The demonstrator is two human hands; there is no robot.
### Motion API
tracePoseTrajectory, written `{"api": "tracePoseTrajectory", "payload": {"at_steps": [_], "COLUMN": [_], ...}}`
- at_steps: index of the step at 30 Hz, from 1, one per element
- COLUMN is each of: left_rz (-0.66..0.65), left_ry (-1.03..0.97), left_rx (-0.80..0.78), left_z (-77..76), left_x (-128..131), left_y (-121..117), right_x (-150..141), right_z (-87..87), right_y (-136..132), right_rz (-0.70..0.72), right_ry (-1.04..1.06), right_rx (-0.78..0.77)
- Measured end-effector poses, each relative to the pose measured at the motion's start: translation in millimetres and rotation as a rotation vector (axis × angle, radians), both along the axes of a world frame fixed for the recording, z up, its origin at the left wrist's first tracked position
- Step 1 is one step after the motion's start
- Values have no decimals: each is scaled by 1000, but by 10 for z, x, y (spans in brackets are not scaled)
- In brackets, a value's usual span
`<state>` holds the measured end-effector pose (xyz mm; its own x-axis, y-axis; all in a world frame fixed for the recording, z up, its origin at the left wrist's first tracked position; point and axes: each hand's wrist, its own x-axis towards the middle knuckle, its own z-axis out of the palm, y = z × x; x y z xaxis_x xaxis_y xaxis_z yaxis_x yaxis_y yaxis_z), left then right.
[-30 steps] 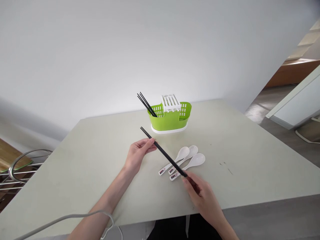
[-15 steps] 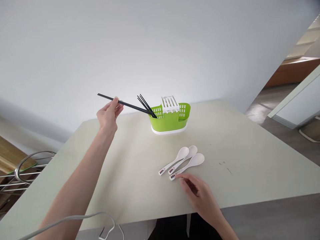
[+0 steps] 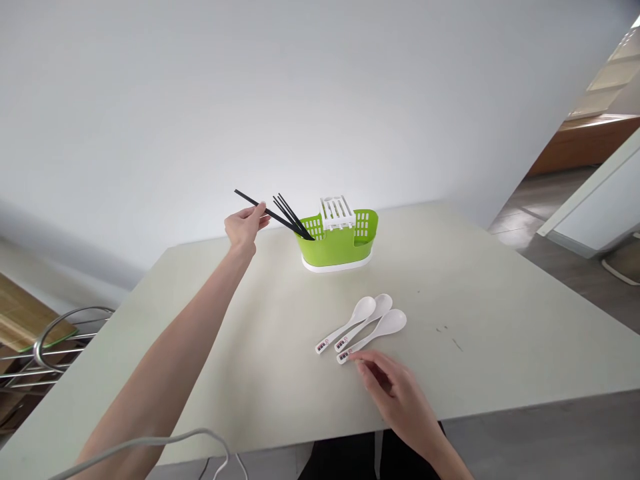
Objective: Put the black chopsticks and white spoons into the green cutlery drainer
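My left hand [image 3: 246, 225] pinches a black chopstick [image 3: 273, 215] near its upper end. The stick slants down to the right, with its tip inside the left compartment of a green cutlery holder [image 3: 336, 243]. Other black chopsticks [image 3: 289, 213] lean in that same compartment. A white slotted insert [image 3: 337, 209] sits in the holder's middle. Three white spoons [image 3: 365, 321] lie side by side on the pale table [image 3: 500, 320]. My right hand [image 3: 395, 393] rests on the table with loosely curled fingers, fingertips at the handle end of the nearest spoon, holding nothing.
A metal wire rack [image 3: 45, 347] stands off the table's left edge. A grey cable [image 3: 165, 443] loops over my left forearm at the near edge. A white wall rises behind the table. A doorway and wooden floor show at the right.
My left hand carried the chopstick from above the spoons up to the holder and slid its tip into the left compartment. My right hand let go of it and rests by the spoons.
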<state>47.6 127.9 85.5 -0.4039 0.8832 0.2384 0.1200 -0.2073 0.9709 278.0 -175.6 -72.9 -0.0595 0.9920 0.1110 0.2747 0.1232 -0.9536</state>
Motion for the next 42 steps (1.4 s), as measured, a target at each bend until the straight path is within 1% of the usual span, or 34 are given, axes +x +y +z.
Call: {"api": "tracePoseTrajectory", "payload": {"at_steps": [6,11,16,19,26,32,34,36,38,39,41,42], "left_rz": [-46,-84,-98,-101,-87,-108,-80,1,84,104,73,16], "left_ry": [108,140,145,152,254,322,362,383,363,347,335,340], "left_rx": [-13,-78,-135,-145,-157,-158,-101,13,129,169,196,178], "left_z": [-140,-244,-306,-337,-436,-541,-587,-655,-759,-826,-984,-1068], "left_x": [73,177,257,283,344,313,298,297,312,323,343,351], "left_y": [113,129,150,186,236,238,188,93,-56,-151,-373,-493], "right_x": [-4,-1,-5,-8,-16,-18,-19,-21,-24,-25,-26,-25], "right_z": [68,52,46,59,96,90,82,75,72,71,74,77], "right_y": [-11,-18,-15,-14,-14,-16,-15,-13,-9,-8,-5,-4], "right_rz": [-11,10,16,11,-2,-2,-2,-5,-15,-21,-32,-37], "right_ry": [9,19,29,20,9,14,12,7,-2,-9,-26,-34], "right_rx": [0,-8,-26,-17,2,-12,-25,-32,-27,-20,-8,-1]}}
